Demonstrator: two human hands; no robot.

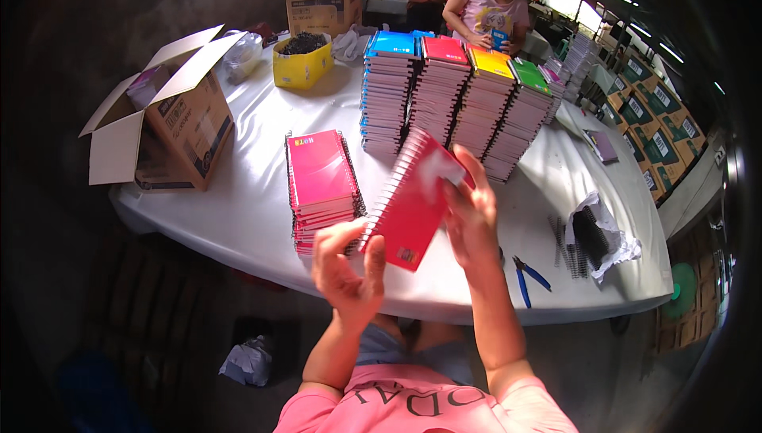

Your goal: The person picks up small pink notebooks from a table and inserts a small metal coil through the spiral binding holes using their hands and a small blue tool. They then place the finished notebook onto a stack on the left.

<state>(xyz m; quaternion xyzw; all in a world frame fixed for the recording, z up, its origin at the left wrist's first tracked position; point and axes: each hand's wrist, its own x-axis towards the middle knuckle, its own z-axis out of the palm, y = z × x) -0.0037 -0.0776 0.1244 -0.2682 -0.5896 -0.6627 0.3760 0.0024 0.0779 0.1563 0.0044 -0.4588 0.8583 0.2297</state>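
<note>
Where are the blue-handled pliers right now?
In the head view, the pliers lie right of centre on the white table, near its front edge, between the person's right forearm and the black wire coils.

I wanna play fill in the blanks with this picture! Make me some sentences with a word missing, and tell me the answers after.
1. The right hand holds a notebook coloured ____.
2. The pliers have handles coloured ____.
3. The yellow-topped stack stands between the red-topped stack and one with a ____ top.

Missing words: red; blue; green.
</note>
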